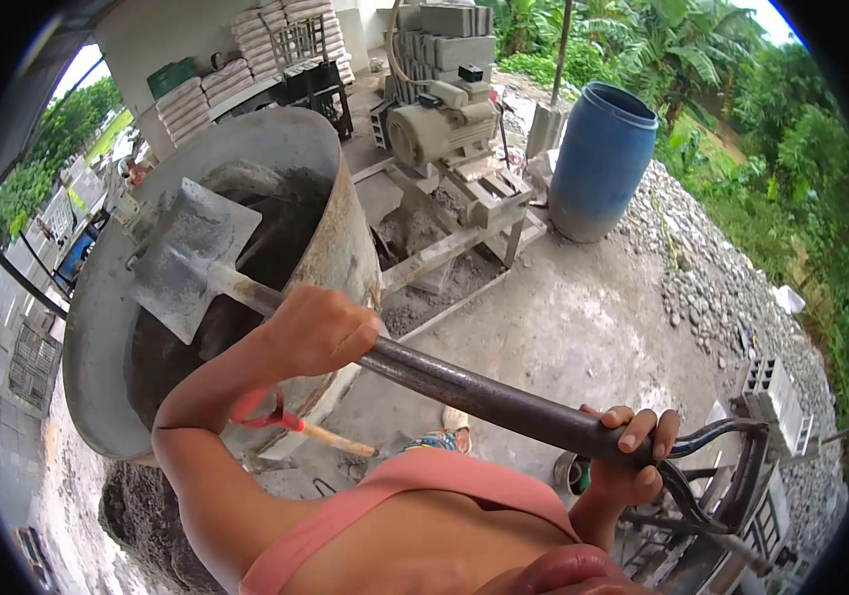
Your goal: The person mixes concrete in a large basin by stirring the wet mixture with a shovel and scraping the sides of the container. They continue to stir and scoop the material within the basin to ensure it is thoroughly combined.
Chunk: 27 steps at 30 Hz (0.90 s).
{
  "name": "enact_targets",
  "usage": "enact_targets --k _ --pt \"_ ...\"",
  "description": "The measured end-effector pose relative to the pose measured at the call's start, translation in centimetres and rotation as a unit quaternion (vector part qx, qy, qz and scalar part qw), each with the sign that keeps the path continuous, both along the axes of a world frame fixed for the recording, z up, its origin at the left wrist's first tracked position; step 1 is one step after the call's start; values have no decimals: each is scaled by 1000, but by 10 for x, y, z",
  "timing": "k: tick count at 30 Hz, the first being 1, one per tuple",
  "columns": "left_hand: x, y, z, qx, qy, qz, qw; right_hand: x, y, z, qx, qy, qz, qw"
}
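Observation:
A metal shovel with a long dark handle slants across the view, its grey blade over the open top of a large round metal mixing drum. My left hand is wrapped round the shaft not far behind the blade. Near the other end, my right hand grips the shaft beside a forked metal end. Dark grey material lies inside the drum under the blade. Which arm belongs to which side is read from the picture as far as the wide lens allows.
A motor sits on a metal frame beside the drum. Behind it stands a blue barrel next to a gravel heap. A red-handled tool lies below the drum. Hollow blocks are at the right, and stacked sacks at the back.

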<state>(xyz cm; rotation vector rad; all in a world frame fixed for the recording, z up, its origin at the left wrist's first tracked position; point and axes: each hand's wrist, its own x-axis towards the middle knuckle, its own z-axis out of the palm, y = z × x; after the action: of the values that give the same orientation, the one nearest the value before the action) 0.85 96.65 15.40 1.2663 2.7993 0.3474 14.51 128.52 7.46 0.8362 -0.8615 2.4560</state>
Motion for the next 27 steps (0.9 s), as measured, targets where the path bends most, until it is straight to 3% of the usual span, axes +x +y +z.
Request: enact_targets --k 10,18,24,26,27 --pt "-142 18 4 5 -76 61 995 -187 39 25 14 -27 14 999" --pt "-197 16 -1 31 -85 118 989 -307 48 38 79 52 49 994" --pt "-237 33 0 52 -84 180 979 -395 60 36 46 71 67 994" --pt "-250 32 1 80 -70 184 977 -430 54 37 8 103 168 980" --pt "-258 33 3 85 -55 195 976 -441 31 47 -49 102 164 980"
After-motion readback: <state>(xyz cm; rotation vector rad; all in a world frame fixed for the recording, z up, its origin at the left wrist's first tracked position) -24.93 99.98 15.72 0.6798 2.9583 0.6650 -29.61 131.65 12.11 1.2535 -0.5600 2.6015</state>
